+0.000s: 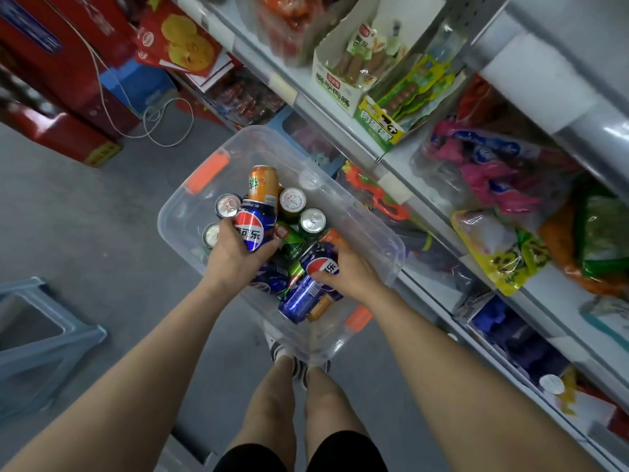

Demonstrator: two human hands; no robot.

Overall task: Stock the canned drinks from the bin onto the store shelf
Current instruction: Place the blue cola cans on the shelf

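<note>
Left hand [238, 257] grasping one Pepsi can [251, 229], right hand [350, 270] another [321, 264] in the bin [190, 212]; rigid, smooth, likely heavy; best held mid-body.

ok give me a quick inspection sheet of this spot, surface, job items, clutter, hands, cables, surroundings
surface: grey floor; the clear plastic bin with orange latches stands on it beside the shelf.
job's things: blue, green and orange cans in the bin, some upright, some lying in a pile; no can seen on the shelf.
clutter: snack packets, boxed sausages and toys crowd the shelf.
grippers: left hand grips a blue cola can; right hand closes on a second blue can.
cables: a white cord loops on the floor beyond the bin.
surroundings: red cartons far left, a blue-grey stool near left.
</note>
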